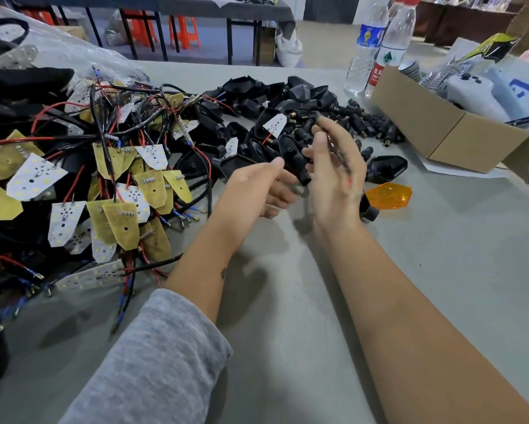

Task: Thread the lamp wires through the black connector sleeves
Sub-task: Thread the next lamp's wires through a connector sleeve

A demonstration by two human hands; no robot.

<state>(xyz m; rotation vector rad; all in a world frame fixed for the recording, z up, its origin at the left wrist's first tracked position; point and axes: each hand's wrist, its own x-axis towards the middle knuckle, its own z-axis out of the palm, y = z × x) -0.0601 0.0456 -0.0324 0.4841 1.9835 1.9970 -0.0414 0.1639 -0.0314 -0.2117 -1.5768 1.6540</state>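
With the left hand (257, 188) and right hand (336, 175) hovering loosely spread, gripping nothing visible, above the black connector sleeves (364, 123), pinch one sleeve and align one wire (196, 154) end squarely.

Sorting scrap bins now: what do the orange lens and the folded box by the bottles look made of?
Orange lens: apparently translucent moulded plastic, glossy, since light glows through its facets. Folded box: brown cardboard, matte, creased at the fold.
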